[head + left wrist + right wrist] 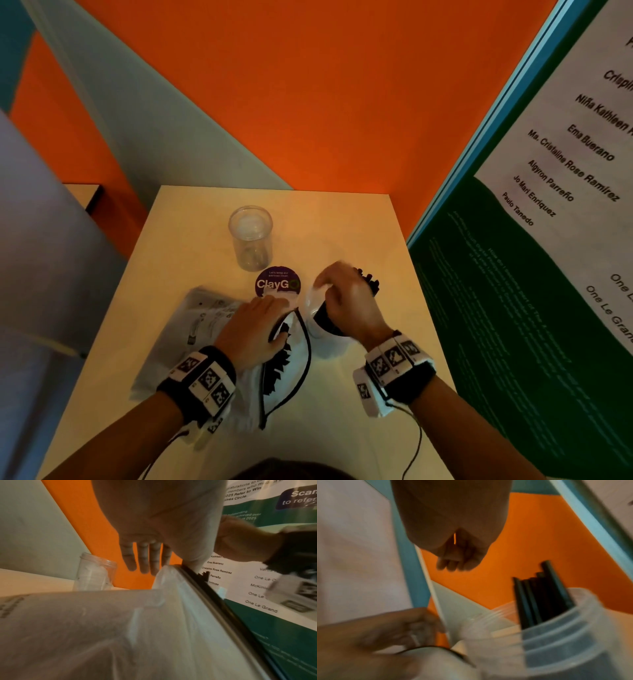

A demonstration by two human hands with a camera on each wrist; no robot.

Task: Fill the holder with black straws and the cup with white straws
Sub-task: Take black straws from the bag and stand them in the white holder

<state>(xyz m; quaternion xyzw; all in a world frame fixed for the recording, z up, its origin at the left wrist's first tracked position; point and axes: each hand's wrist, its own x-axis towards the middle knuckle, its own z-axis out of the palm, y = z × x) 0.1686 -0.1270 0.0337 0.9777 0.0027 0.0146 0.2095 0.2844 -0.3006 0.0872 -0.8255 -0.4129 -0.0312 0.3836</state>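
Observation:
A clear holder (317, 322) (556, 635) stands right of centre with several black straws (371, 284) (539, 595) sticking out of it. My right hand (342, 294) (453, 562) hovers just above its mouth, fingers loosely bunched, and I see nothing between them. More black straws (279, 366) lie in a white pouch (253, 394) (180, 601) with a black zip edge. My left hand (270, 315) (147, 561) pinches the pouch's upper lip, fingers outside and thumb at the opening. The clear cup (251, 236) (96, 573) stands upright farther back and looks empty.
A translucent printed packet (191, 325) (51, 615) lies left of the pouch under my left wrist. A purple round sticker (277, 283) sits between cup and holder. An orange wall backs the table (359, 233); a green poster panel (513, 308) closes the right side.

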